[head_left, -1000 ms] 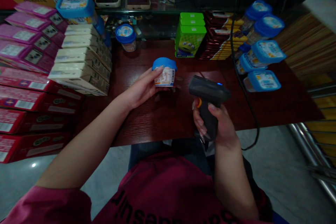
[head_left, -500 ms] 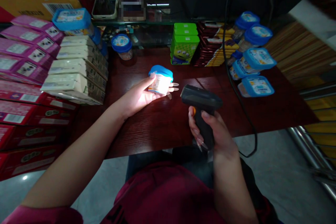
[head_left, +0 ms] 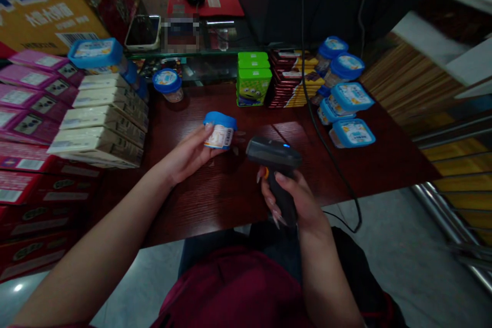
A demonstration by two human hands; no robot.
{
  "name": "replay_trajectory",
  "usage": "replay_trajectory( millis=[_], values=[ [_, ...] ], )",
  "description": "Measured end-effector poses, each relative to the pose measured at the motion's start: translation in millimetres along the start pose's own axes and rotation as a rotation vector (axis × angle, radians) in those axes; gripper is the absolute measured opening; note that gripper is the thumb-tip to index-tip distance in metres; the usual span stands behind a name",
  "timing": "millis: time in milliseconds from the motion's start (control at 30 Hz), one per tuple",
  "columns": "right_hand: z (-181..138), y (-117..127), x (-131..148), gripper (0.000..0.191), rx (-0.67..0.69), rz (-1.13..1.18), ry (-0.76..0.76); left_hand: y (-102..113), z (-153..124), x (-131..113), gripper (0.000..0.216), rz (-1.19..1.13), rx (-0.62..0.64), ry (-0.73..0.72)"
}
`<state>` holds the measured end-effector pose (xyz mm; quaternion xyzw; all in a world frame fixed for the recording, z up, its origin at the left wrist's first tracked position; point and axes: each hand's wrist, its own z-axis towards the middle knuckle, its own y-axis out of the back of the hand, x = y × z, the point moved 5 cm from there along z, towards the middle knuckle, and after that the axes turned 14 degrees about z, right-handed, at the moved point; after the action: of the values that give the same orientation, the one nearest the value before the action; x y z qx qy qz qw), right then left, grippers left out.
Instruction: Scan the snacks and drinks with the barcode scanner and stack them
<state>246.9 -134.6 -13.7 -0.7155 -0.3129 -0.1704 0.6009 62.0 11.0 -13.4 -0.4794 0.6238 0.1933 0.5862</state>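
Observation:
My left hand [head_left: 190, 156] is closed around a small blue-lidded tub [head_left: 219, 132] above the dark wooden table. The tub's printed label and barcode face toward the right. In my right hand [head_left: 294, 195] is a black barcode scanner [head_left: 273, 152], gripped by its handle with a finger at the orange trigger. The scanner's head points left at the tub, a short gap apart, and a small blue light glows on its top. A similar round tub [head_left: 168, 85] stands behind my left hand.
Green boxes [head_left: 252, 82] and stacked brown-and-yellow packs [head_left: 290, 82] stand at the table's back. Blue-lidded tubs [head_left: 352, 132] line the right, beside a black cable [head_left: 326, 148]. Cream boxes [head_left: 103, 123], purple boxes [head_left: 38, 95] and red boxes [head_left: 42, 189] are stacked on the left.
The bright light on the tub and my left hand has gone out, and a blue light shows on the scanner. The tub's barcode has come into view. The whole view has shifted slightly.

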Motion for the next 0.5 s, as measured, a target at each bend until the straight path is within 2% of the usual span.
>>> replay_trajectory(
  millis=[133, 333, 500],
  values=[
    [-0.1, -0.4, 0.4, 0.040, -0.004, -0.010, -0.004, -0.8, 0.6, -0.7, 0.036, 0.015, 0.004, 0.003],
    [0.4, -3.0, 0.7, 0.038, -0.002, -0.023, -0.007, -8.9, -0.2, -0.9, 0.046, 0.082, 0.088, -0.011],
    [0.1, -2.2, 1.8, 0.039, 0.004, -0.026, 0.021, -1.3, -1.8, -2.2, 0.037, 0.063, 0.005, -0.003]
  ],
)
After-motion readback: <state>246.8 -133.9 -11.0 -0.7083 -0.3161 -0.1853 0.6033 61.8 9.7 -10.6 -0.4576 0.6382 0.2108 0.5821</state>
